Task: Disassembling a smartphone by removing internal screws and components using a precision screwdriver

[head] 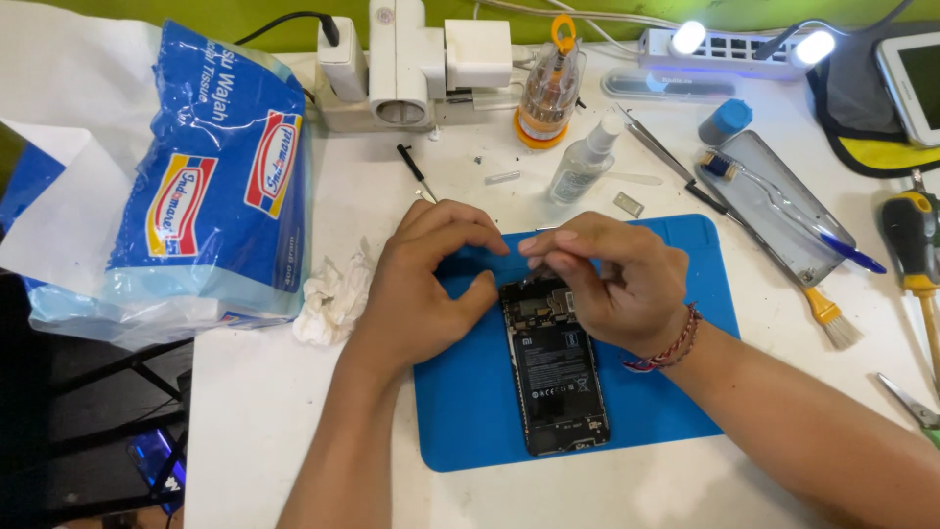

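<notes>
- Left hand (426,284) curled, empty, thumb pressing the opened phone's (558,377) top-left edge.
- Right hand (612,279) covers the phone's top; fingers pinched narrowly, whatever they hold is hidden.

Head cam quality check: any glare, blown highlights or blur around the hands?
Head view: two small lamps at the top right are blown out to white; the white table is bright but keeps detail; the left hand and right hand on the opened black phone look sharp, with soft shadows on the blue mat.

phone (559,377) on mat (460,411) (tissue pack (211,186) left)
</notes>
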